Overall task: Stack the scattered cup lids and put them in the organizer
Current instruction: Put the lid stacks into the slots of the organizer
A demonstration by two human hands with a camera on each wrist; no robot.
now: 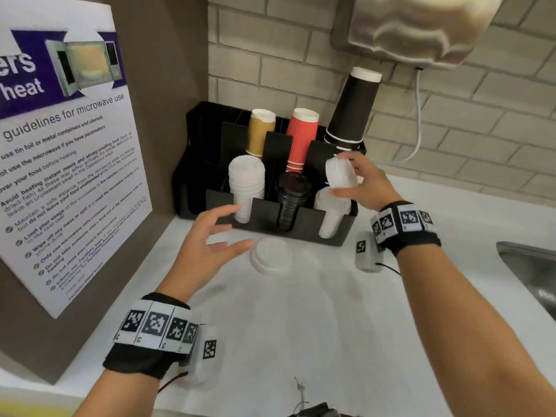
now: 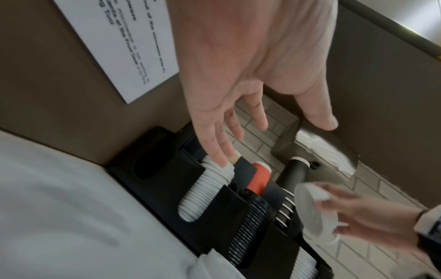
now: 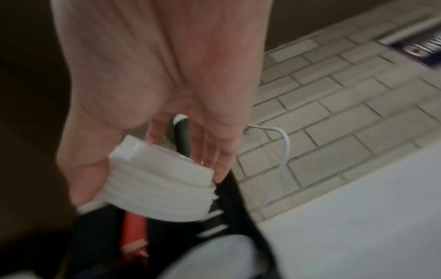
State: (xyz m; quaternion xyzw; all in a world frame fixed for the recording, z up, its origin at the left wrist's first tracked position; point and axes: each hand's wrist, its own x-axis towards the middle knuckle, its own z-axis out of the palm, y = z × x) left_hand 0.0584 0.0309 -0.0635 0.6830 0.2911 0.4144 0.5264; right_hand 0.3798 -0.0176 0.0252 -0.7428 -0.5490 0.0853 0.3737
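Observation:
My right hand (image 1: 358, 182) grips a small stack of white lids (image 1: 340, 173) between thumb and fingers, just above the right front slot of the black organizer (image 1: 270, 219). The same lid stack (image 3: 162, 186) shows in the right wrist view, and in the left wrist view the lid stack (image 2: 312, 209) is at lower right. One white lid (image 1: 271, 256) lies flat on the white counter in front of the organizer. My left hand (image 1: 216, 233) hovers with spread fingers, holding nothing, just left of that lid. The left hand (image 2: 241, 120) is empty in its own view too.
The organizer holds white lids (image 1: 246, 182) at left, black lids (image 1: 291, 200) in the middle, white lids (image 1: 331, 212) at right, and gold, red and black cups behind. A poster (image 1: 60, 152) covers the left wall. A steel sink (image 1: 529, 272) lies to the right.

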